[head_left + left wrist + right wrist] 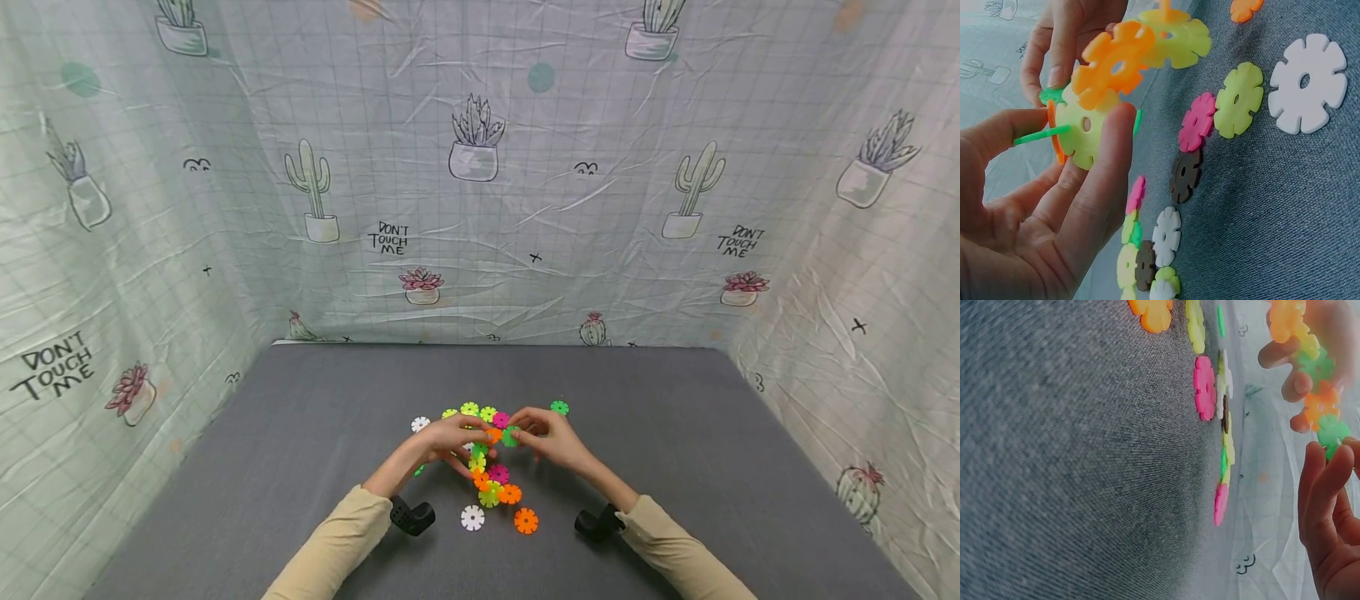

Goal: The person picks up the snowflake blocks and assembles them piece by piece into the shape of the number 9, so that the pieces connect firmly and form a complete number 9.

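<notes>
Notched, flower-shaped plastic discs are slotted together into a chain, held up off the table. My left hand [453,437] grips this chain, its thumb on a yellow-green disc [1075,147] in the left wrist view. An orange disc [1099,67] and another yellow-green disc [1188,40] continue the chain beyond the thumb. At the chain's other end, my right hand [553,435] pinches a green disc [1333,432] between thumb and fingers. That disc meets an orange disc [1321,405] of the chain, right at its edge.
Loose discs lie on the dark grey cloth [675,433]: a white one [472,517] and an orange one [527,521] in front, a pink one [1197,122], a black one [1185,176], and a green one [559,407] behind my right hand. A printed curtain [480,250] surrounds the table.
</notes>
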Demonstrator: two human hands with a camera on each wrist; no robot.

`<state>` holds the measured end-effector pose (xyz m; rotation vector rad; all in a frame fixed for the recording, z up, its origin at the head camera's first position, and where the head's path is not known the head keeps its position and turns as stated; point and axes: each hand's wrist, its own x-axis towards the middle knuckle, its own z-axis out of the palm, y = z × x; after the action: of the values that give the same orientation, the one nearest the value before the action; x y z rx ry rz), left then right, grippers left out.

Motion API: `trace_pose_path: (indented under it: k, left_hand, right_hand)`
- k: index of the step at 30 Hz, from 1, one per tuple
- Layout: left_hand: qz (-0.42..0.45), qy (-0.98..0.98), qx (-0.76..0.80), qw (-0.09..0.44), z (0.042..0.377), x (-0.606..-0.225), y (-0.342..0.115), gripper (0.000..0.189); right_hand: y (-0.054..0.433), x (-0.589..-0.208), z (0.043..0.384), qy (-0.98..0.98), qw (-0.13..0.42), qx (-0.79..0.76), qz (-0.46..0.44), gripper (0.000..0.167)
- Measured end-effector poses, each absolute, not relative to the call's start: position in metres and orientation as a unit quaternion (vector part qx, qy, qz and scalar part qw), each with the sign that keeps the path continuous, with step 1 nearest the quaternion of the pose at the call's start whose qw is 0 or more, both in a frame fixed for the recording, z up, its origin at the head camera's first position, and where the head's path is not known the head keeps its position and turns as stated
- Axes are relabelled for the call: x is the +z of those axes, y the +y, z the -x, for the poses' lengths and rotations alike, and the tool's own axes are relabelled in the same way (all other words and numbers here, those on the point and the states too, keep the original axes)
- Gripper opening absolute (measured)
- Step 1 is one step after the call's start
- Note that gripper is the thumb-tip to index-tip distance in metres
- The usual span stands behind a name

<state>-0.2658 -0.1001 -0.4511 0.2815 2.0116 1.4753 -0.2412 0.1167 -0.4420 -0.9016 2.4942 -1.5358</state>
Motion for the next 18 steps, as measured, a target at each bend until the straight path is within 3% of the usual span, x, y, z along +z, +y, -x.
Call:
trace_pose_path:
  k: [18]
  left_hand:
    - [-0.112, 0.766, 0.559, 0.296, 0.2627, -0.4533, -0.1011, 0.035]
  right_hand:
    - [0.1108, -0.4424, 0.2370, 0.820, 0.015, -0.504, 0.271, 0.017]
